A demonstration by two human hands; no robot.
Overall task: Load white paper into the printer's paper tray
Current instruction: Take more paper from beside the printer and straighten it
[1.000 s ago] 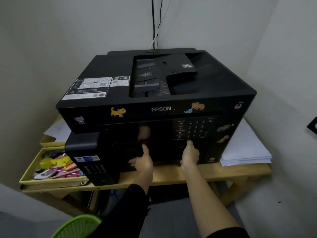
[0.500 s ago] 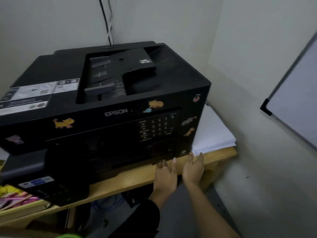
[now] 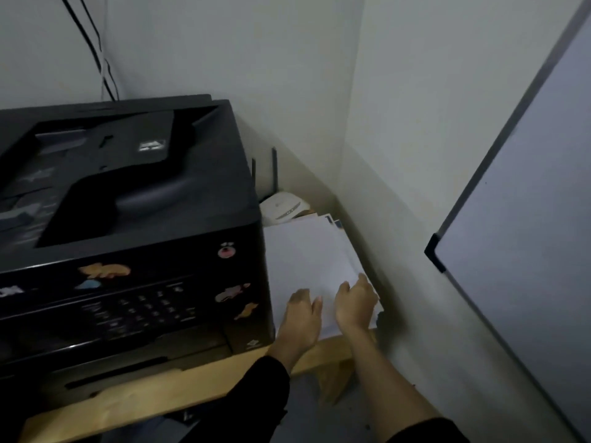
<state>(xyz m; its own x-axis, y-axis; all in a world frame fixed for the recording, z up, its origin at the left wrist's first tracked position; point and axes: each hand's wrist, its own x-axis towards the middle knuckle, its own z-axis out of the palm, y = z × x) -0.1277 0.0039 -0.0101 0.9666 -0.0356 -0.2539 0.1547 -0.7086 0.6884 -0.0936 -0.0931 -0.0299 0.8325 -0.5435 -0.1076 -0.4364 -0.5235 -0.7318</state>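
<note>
A black Epson printer with animal stickers stands on a wooden table. Its front slot low down looks closed. To its right a stack of white paper lies on the table, against the wall. My left hand rests flat on the near edge of the stack, fingers together, holding nothing. My right hand is at the stack's near right corner, thumb on top and fingers curled over the edge of the upper sheets.
A white router with two antennas sits behind the paper in the corner. A whiteboard leans along the right wall. Cables run up the wall behind the printer. The gap between printer and wall is narrow.
Both hands left the printer's front and moved right onto the paper stack. The view swung right, so the printer now sits at the left.
</note>
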